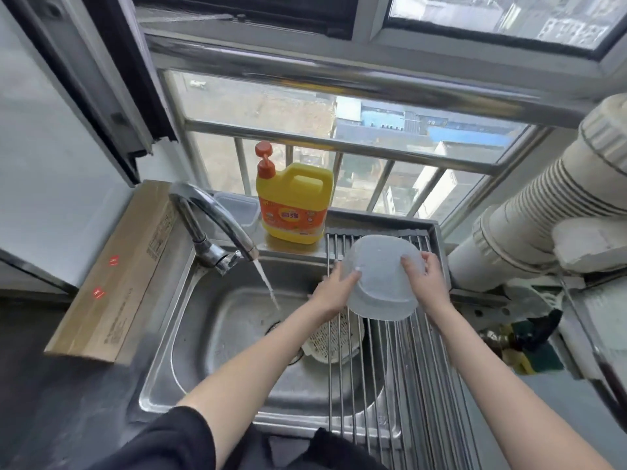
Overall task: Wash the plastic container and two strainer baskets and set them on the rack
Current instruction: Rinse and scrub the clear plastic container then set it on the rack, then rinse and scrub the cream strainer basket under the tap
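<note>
Both hands hold a translucent plastic container (381,276) upside down, tilted, just above the far end of the roll-up metal rack (403,361) that spans the right side of the sink. My left hand (334,288) grips its left wall and my right hand (425,279) grips its right wall. A white strainer basket (334,337) lies in the sink basin, partly under the rack's bars. I cannot tell whether a second basket is nested with it.
The tap (217,225) runs a thin stream into the steel sink (210,334). A yellow detergent bottle (293,201) stands on the back ledge. A cardboard box (115,273) lies to the left, and sponges (532,354) and white pipes (529,215) are to the right.
</note>
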Demonstrator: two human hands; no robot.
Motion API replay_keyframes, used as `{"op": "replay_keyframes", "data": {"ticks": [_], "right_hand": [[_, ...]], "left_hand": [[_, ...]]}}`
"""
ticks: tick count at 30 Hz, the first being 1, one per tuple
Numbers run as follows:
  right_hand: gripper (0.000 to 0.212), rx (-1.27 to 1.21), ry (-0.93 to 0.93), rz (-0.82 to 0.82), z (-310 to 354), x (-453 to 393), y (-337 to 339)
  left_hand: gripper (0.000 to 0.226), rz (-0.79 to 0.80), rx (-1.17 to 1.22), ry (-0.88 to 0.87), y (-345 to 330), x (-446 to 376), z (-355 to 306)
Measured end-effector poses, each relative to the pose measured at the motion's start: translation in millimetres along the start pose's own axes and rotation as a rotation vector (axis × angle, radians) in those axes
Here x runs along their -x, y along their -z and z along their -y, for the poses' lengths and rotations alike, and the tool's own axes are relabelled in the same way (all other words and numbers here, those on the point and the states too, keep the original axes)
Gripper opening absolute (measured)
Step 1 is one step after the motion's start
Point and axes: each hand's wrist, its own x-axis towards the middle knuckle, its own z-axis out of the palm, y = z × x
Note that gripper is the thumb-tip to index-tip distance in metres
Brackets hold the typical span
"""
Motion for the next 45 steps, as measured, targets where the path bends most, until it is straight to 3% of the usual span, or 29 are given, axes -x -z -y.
{"op": "replay_keyframes", "data": {"ticks": [6, 12, 16, 18, 21, 23, 26, 28, 32, 37, 40, 45], "right_hand": [[0.054, 0.139, 0.010, 0.031, -2, -44, -11], [0.056, 0.188, -0.024, 0.043, -26, -40, -15], [0.053, 0.153, 0.039, -0.063, -30, -36, -21], [0.046, 0.124, 0.095, -0.184, -22, -27, -26], [0.034, 0.050, 0.247, -0.332, -6, 8, -35], [0.032, 0.026, 0.314, -0.306, -5, 38, -44], [0.031, 0.015, 0.297, -0.188, -15, 79, -57], [0.026, -0.002, 0.261, -0.136, -23, 95, -60], [0.042, 0.023, 0.175, -0.085, -32, 108, -51], [0.043, 0.079, 0.105, -0.093, -41, 111, -46], [0.042, 0.089, 0.065, -0.028, -44, 116, -49], [0.037, 0.030, 0.023, 0.024, -39, 119, -55]], "left_hand": [[0.068, -0.040, -0.450, 0.008, -18, -42, 9], [0.065, 0.015, -0.526, -0.080, -19, -47, 15], [0.037, -0.320, -0.359, -0.241, 2, -20, 42], [0.029, -0.399, -0.428, -0.266, 9, 4, 74], [0.030, -0.350, -0.458, -0.025, 13, 18, 121], [0.030, -0.333, -0.411, 0.173, 10, 9, 136], [0.036, -0.265, -0.322, 0.309, 0, -16, 145], [0.041, -0.223, -0.290, 0.354, -9, -33, 145], [0.044, -0.228, -0.353, 0.429, -17, -46, 136], [0.022, -0.221, -0.392, 0.489, -15, -58, 135], [0.021, -0.252, -0.313, 0.467, -16, -60, 132], [0.012, -0.167, -0.116, 0.396, -14, -53, 132]]}}
